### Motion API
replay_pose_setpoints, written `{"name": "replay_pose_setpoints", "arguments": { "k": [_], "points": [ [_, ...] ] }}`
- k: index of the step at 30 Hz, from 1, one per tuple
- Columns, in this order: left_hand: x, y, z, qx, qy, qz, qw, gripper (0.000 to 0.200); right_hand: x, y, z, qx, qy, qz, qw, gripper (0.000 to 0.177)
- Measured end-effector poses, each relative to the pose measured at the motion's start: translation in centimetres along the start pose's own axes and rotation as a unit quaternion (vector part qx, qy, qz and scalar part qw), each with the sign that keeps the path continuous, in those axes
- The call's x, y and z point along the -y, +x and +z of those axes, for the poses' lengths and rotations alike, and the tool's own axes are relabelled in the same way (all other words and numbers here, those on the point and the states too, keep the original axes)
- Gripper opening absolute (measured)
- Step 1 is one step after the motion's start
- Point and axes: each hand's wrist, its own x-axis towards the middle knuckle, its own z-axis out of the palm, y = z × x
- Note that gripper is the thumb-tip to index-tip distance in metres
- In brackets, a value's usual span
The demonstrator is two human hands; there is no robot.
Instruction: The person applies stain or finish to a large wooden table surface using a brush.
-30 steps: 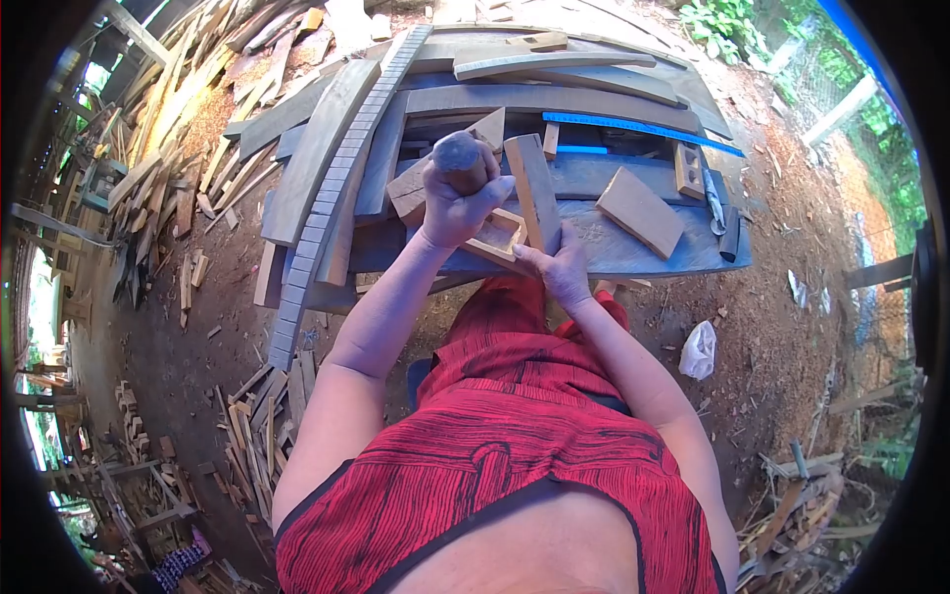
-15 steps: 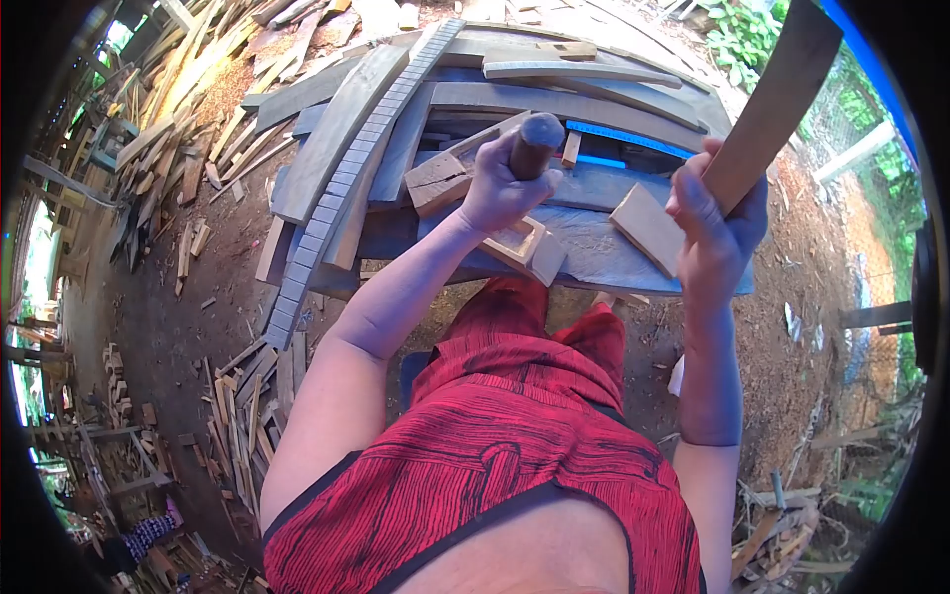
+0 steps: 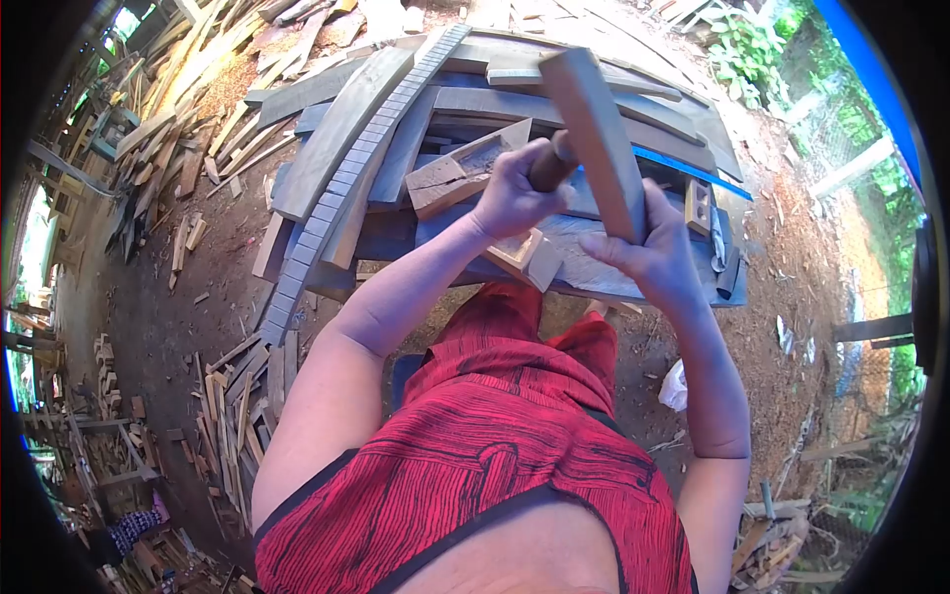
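Note:
My left hand point(image 3: 520, 193) is wrapped around the thick, dark round handle of a chisel point(image 3: 550, 170); its lower part is hidden by the hand. Below that hand, a small wooden block point(image 3: 542, 265) with a rectangular hollow lies at the near edge of the bench point(image 3: 584, 259). My right hand point(image 3: 653, 252) grips the lower end of a long wooden bar point(image 3: 599, 139). The bar stands tilted across the view, its side right at the top of the chisel handle. A larger cracked wooden block point(image 3: 450, 188) with a carved recess sits left of the chisel.
A long segmented strip point(image 3: 341, 183) and several planks point(image 3: 346, 129) lie on the bench's left side. A blue ruler point(image 3: 683, 170), a holed wood piece point(image 3: 698, 206) and a dark tube point(image 3: 729, 274) are at the right. Wood scraps point(image 3: 237, 416) cover the ground at left.
My right hand has swung the wooden bar left, from out at the right to the top of the chisel handle. My left hand has shifted slightly right and down, still holding the chisel.

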Motion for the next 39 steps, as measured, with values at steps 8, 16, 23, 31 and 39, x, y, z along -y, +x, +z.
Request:
{"name": "replay_pose_setpoints", "arguments": {
  "k": [8, 16, 23, 31, 39],
  "points": [
    [0.1, 0.7, -0.2, 0.02, -0.058, -0.059, 0.996, 0.031, 2.7, -1.0, -2.5, -0.215, 0.095, -0.09, 0.968, 0.044],
    [0.7, 0.7, 0.0, 0.04, -0.042, -0.06, 0.997, 0.03, 3.2, -0.8, -3.5, -0.17, 0.057, -0.036, 0.983, 0.039],
    [0.2, 2.0, 0.4, 0.043, -0.038, -0.136, 0.989, 0.03, -0.8, -0.4, -3.0, -0.066, -0.034, 0.03, 0.997, 0.033],
    [0.8, 1.6, 1.4, 0.104, 0.031, -0.061, 0.992, 0.036, -3.9, -0.7, -2.0, -0.133, -0.179, -0.138, 0.965, 0.032],
    [0.9, 1.6, 1.0, 0.041, -0.007, -0.068, 0.997, 0.031, -9.0, -2.4, 2.7, -0.168, 0.311, 0.197, 0.915, 0.032]
  ]
}}
